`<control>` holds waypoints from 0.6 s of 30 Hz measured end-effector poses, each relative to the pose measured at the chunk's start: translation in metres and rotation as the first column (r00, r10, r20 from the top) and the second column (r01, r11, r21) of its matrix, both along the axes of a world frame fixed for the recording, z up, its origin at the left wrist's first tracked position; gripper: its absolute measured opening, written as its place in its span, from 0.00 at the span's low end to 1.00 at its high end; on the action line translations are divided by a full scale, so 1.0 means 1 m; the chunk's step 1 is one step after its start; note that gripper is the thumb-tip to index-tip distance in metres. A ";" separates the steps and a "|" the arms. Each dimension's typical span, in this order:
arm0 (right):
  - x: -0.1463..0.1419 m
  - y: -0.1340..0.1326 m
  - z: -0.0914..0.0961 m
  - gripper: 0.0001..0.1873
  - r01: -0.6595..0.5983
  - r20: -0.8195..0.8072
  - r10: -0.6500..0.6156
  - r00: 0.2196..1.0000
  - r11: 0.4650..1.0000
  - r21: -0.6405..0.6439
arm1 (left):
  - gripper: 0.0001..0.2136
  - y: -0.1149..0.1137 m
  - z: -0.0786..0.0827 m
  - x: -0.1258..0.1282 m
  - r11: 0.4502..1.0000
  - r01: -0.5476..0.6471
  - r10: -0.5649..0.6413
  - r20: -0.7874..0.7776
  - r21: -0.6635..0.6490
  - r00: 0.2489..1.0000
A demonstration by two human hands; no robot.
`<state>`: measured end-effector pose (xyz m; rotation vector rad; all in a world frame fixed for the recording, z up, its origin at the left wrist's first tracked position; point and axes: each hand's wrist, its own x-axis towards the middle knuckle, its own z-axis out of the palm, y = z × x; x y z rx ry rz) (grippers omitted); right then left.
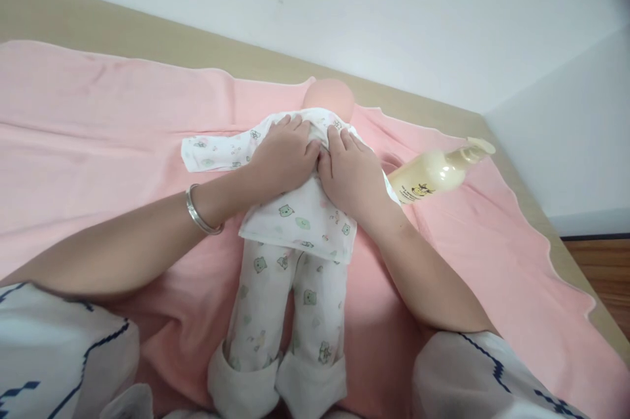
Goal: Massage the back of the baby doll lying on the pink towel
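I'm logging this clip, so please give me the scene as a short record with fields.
Doll: head at the far end, trouser legs toward the person
Left hand: palm down on the patterned top
Right hand: palm down beside it, same top
Bracelet: silver, on the left wrist
Pump bottle: pale yellow, right of the top
Under the doll: pink cloth

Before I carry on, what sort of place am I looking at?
Probably an infant-care practice area, though one view can't confirm it. What looks like a baby doll in animal-print pajamas lies on a pink blanket, with a cream-colored pump bottle beside it.
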<state>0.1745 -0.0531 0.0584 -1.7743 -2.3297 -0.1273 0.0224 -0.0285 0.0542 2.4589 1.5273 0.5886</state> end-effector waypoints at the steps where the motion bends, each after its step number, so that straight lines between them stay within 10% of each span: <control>1: 0.000 0.000 0.000 0.32 0.004 0.009 -0.004 1.000 1.000 -0.008 | 0.21 0.002 -0.002 0.000 1.000 -0.011 0.011 0.009 -0.008 1.000; 11: -0.013 -0.028 0.003 0.31 -0.004 0.038 0.003 0.999 0.999 0.034 | 0.23 0.002 -0.005 0.001 0.997 -0.062 0.066 0.114 -0.040 0.991; 18: -0.005 -0.002 0.009 0.31 0.035 -0.045 -0.039 0.998 0.994 -0.099 | 0.16 -0.017 0.016 0.001 0.998 -0.057 0.061 -0.127 0.034 0.990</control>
